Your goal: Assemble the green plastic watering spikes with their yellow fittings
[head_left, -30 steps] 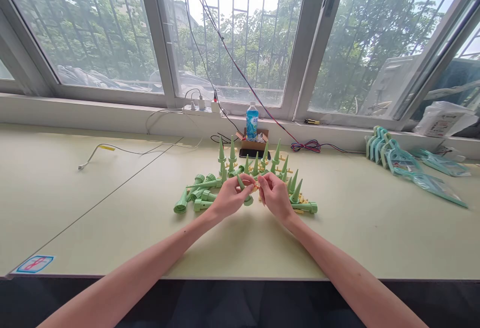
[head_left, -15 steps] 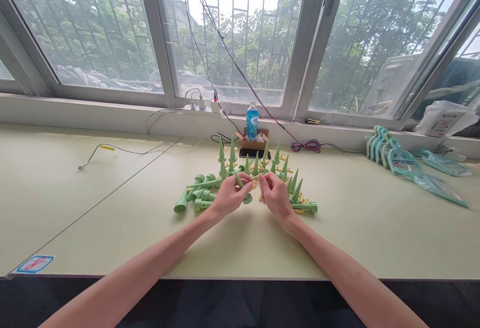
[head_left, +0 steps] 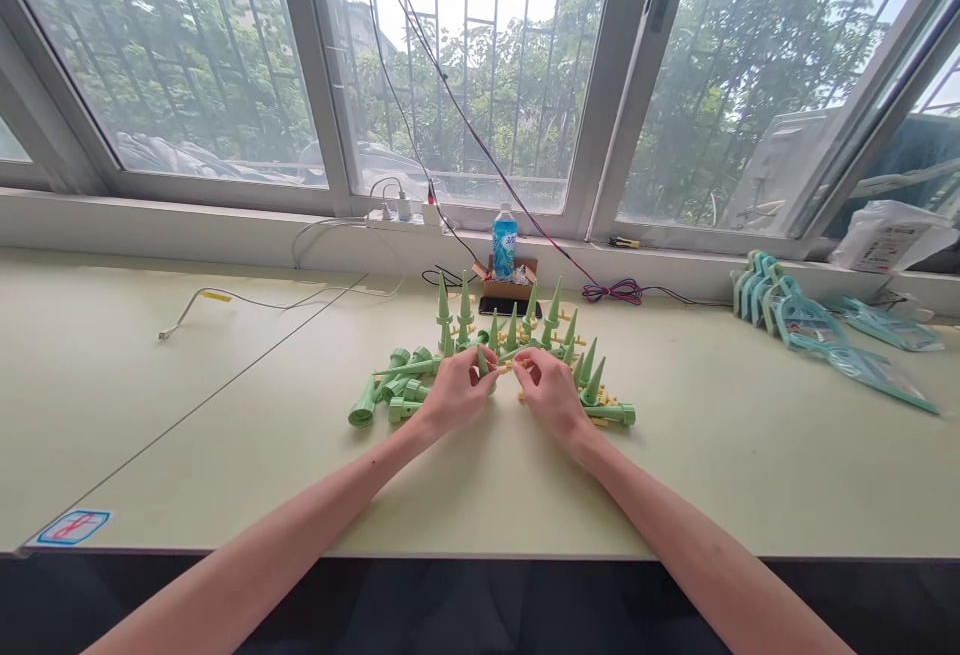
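Note:
My left hand is closed around a green watering spike, whose pointed tip rises between the fingers. A small yellow valve piece shows beside that spike, in the narrow space between my hands. My right hand has its thumb and forefinger brought together near the yellow piece; whatever lies between those fingertips is too small to make out. Several green spikes with yellow pieces stand upright behind my hands, one of them a tall spike. To the left lies a heap of loose green spikes.
Behind the spikes are a dark phone, a small cardboard box and a blue bottle. A coiled cable lies by the window ledge. Packaged turquoise items are on the right; a white cable is on the left.
The spike in my left hand has turned more upright and shifted slightly. My right fingers have moved a little and curl more beside the yellow piece.

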The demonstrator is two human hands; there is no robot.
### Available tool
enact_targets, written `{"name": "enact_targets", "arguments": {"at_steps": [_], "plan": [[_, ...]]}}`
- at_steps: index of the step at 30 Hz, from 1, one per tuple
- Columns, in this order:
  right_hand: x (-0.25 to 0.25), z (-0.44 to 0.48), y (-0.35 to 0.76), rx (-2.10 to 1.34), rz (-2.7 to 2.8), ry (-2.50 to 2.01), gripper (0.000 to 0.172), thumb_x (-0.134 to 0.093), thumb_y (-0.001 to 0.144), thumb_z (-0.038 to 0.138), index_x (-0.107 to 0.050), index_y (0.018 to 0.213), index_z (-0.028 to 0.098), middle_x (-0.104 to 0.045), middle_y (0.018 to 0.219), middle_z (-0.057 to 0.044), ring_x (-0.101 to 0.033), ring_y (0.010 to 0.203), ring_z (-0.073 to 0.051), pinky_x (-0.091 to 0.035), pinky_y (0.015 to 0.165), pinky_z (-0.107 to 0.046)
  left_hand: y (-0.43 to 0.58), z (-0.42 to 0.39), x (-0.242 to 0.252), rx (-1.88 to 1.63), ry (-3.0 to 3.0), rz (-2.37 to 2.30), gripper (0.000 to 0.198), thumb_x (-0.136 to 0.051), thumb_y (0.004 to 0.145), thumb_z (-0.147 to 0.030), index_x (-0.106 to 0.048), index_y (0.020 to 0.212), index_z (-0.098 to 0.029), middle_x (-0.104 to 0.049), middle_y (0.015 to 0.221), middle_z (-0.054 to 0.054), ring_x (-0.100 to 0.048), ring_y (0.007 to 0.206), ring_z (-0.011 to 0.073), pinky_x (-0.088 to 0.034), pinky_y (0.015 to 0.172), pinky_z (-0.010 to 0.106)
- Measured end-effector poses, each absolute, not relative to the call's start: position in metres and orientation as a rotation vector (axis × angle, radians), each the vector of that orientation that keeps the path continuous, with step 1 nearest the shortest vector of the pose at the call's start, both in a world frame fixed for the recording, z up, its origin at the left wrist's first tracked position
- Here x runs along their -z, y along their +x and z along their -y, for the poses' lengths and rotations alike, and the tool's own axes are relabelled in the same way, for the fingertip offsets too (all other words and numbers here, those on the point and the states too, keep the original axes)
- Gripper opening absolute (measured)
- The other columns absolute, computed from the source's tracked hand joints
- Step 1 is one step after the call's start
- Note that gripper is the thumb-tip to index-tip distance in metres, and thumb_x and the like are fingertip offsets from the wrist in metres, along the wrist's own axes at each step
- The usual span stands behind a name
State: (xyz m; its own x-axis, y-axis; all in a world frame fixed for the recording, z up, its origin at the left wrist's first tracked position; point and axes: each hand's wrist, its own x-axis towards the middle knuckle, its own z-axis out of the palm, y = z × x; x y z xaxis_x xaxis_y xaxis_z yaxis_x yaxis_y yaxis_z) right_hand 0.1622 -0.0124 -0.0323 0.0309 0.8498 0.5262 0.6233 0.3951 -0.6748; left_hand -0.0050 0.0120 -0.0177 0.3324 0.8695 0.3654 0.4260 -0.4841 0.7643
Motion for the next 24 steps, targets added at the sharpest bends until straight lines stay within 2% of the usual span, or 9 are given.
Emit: {"name": "enact_targets", "arguments": {"at_steps": [6, 10, 14, 19, 24], "plan": [[0.042, 0.006, 0.166, -0.249, 1.828, -1.396, 0.029, -0.044, 0.089, 0.015, -0.066, 0.108, 0.015, -0.063, 0.098, -0.01, -0.059, 0.086, -0.019, -0.047, 0.079, -0.033, -0.006, -0.015, 0.019, -1.024, 2.085, -1.141, 0.011, -0.052, 0.08, -0.027, -0.057, 0.085, -0.018, -0.064, 0.085, 0.001, -0.05, 0.052, 0.0091, -0.041, 0.05, 0.022], [0.046, 0.004, 0.167, -0.229, 1.94, -1.471, 0.035, -0.041, 0.09, 0.009, -0.065, 0.115, 0.014, -0.062, 0.101, -0.012, -0.054, 0.102, -0.022, -0.044, 0.088, -0.033, -0.007, -0.016, 0.022, -0.996, 2.134, -1.147, 0.011, -0.05, 0.08, -0.024, -0.055, 0.087, -0.019, -0.064, 0.086, 0.001, -0.051, 0.053, 0.0096, -0.042, 0.051, 0.023], [0.048, 0.003, 0.168, -0.224, 2.0, -1.541, 0.037, -0.043, 0.089, 0.007, -0.065, 0.118, 0.013, -0.06, 0.102, -0.012, -0.052, 0.101, -0.022, -0.042, 0.089, -0.033, -0.008, -0.019, 0.026, -0.96, 2.173, -1.149, 0.011, -0.049, 0.079, -0.021, -0.055, 0.088, -0.019, -0.064, 0.085, 0.001, -0.053, 0.057, 0.0113, -0.043, 0.055, 0.024], [0.049, 0.003, 0.167, -0.218, 2.019, -1.582, 0.034, -0.045, 0.09, 0.008, -0.069, 0.112, 0.016, -0.058, 0.101, -0.011, -0.051, 0.098, -0.022, -0.042, 0.088, -0.033, -0.009, -0.024, 0.028, -0.977, 2.201, -1.145, 0.015, -0.049, 0.078, -0.018, -0.054, 0.092, -0.02, -0.065, 0.087, 0.001, -0.059, 0.073, 0.0152, -0.045, 0.064, 0.026], [0.048, 0.005, 0.166, -0.22, 2.001, -1.566, 0.031, -0.047, 0.091, 0.01, -0.069, 0.11, 0.019, -0.056, 0.099, -0.011, -0.05, 0.099, -0.022, -0.044, 0.087, -0.033, -0.01, -0.025, 0.028, -0.967, 2.205, -1.144, 0.016, -0.049, 0.077, -0.016, -0.052, 0.092, -0.02, -0.064, 0.086, 0.001, -0.057, 0.07, 0.014, -0.044, 0.062, 0.026]]}}
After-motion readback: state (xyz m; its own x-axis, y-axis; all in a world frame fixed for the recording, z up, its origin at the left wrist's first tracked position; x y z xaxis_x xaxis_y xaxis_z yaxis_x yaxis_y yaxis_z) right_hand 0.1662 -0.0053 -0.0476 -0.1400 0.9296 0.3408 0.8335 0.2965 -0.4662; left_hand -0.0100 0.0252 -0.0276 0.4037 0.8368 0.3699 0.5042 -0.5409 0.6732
